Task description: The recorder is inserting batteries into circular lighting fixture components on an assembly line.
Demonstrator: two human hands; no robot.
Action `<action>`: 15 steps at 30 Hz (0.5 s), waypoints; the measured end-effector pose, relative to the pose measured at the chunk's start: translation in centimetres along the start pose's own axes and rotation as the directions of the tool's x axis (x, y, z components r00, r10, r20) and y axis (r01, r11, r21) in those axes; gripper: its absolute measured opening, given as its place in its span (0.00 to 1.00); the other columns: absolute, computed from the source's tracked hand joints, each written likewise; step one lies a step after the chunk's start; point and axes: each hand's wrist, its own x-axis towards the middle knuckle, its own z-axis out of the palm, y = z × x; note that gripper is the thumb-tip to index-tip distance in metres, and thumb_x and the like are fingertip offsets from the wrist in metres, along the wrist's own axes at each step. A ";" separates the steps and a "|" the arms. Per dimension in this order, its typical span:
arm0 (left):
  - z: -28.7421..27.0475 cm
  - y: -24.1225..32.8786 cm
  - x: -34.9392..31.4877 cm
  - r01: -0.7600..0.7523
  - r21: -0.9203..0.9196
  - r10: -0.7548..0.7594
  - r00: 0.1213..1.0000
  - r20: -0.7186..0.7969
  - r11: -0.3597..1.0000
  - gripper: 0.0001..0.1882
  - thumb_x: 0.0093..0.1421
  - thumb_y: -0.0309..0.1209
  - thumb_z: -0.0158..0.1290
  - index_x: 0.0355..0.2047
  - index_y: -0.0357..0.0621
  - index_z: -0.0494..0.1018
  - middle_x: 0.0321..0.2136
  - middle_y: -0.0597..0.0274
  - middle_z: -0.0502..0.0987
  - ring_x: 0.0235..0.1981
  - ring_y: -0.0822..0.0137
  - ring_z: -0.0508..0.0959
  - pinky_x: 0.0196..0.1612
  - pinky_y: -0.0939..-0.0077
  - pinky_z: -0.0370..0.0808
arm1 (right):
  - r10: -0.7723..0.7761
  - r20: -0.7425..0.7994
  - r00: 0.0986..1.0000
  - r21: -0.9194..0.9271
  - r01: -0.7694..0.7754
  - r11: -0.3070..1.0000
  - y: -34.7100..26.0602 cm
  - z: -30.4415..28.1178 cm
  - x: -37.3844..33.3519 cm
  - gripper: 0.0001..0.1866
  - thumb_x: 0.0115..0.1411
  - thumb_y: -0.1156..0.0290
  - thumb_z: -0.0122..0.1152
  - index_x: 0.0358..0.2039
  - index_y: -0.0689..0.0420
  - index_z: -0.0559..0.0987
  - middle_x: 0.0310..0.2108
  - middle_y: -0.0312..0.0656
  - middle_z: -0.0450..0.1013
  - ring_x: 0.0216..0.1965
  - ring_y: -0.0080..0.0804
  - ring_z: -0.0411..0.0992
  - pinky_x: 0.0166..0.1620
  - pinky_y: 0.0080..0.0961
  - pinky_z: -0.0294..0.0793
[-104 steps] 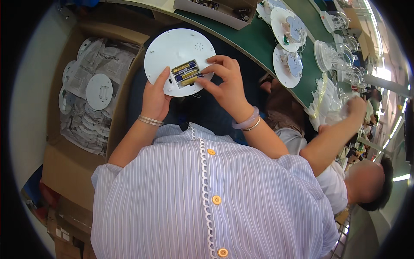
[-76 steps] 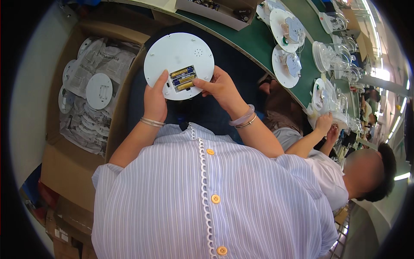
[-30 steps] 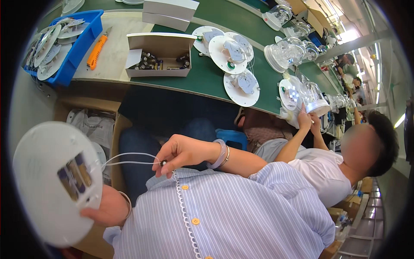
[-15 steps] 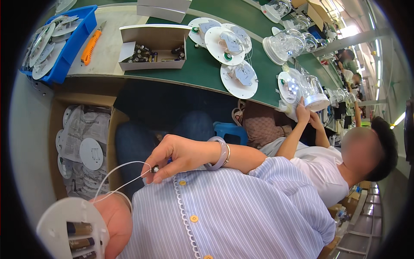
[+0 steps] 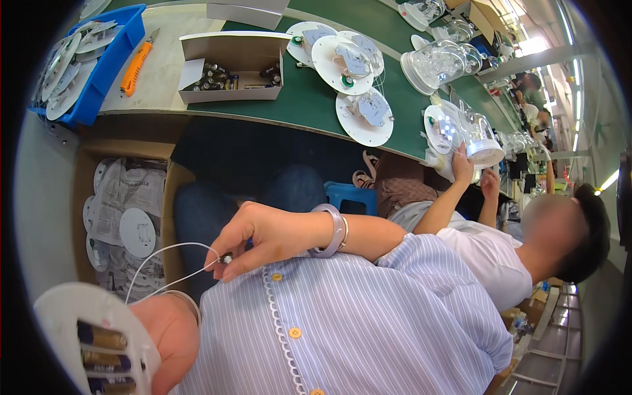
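My left hand [image 5: 176,339], at the lower left, holds a round white plastic disc [image 5: 56,316] by its edge. Several cylindrical batteries [image 5: 102,362] sit side by side in the disc's open compartment. From the disc a thin white wire [image 5: 158,250] loops up to my right hand [image 5: 253,240]. Between that thumb and forefinger is pinched a small dark part with a whitish tip [image 5: 226,258], at the wire's end; its exact kind is too small to tell. A bit of blue shows behind the fingers.
On the green bench lie an open white box [image 5: 230,95] of batteries, several white discs with circuit boards [image 5: 365,118], an orange cutter [image 5: 137,69] and a blue bin [image 5: 99,85] of discs. A carton [image 5: 122,148] below holds discs and paper. A co-worker's hand [image 5: 463,164] touches a clear dome [image 5: 484,135].
Both my hands have shifted slightly left, carrying the disc, wire and small part. The disc has moved left and up, showing more of its batteries. The co-worker's hands have moved apart.
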 end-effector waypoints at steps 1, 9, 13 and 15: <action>0.0 0.0 0.1 -0.011 -0.006 0.011 1.000 -0.005 1.000 0.19 0.65 0.38 0.34 0.55 0.50 0.59 0.56 0.64 0.61 0.56 0.61 0.61 0.61 0.58 0.51 | 0.003 0.001 1.000 -0.004 -0.003 1.000 -0.1 0.1 0.1 0.13 0.50 0.71 0.64 0.35 0.63 0.78 0.23 0.38 0.76 0.20 0.15 0.69 0.24 0.11 0.66; 0.3 0.0 0.7 -0.082 -0.018 0.081 0.995 -0.055 0.996 0.19 0.65 0.38 0.34 0.54 0.47 0.61 0.55 0.60 0.62 0.55 0.58 0.63 0.60 0.56 0.53 | -0.149 0.078 0.986 -0.149 0.159 0.976 -0.3 0.7 1.2 0.12 0.49 0.70 0.64 0.34 0.62 0.79 0.20 0.38 0.75 0.18 0.18 0.70 0.23 0.15 0.66; -1.5 0.3 -0.9 0.103 -0.385 -0.189 0.963 -0.194 0.917 0.17 0.64 0.35 0.37 0.51 0.44 0.62 0.53 0.58 0.64 0.51 0.58 0.66 0.55 0.57 0.59 | 0.004 0.131 0.991 -0.194 0.022 0.981 0.3 -0.5 0.7 0.15 0.49 0.69 0.64 0.38 0.61 0.77 0.30 0.40 0.76 0.25 0.23 0.72 0.30 0.16 0.69; -3.0 0.4 -2.3 0.117 -0.993 -0.632 0.768 0.099 -0.013 0.13 0.62 0.30 0.41 0.45 0.42 0.65 0.48 0.57 0.66 0.46 0.59 0.69 0.47 0.62 0.68 | -0.044 0.007 0.999 -0.325 0.044 0.945 0.6 -1.1 0.5 0.21 0.49 0.67 0.65 0.43 0.61 0.74 0.37 0.42 0.74 0.33 0.26 0.71 0.36 0.18 0.68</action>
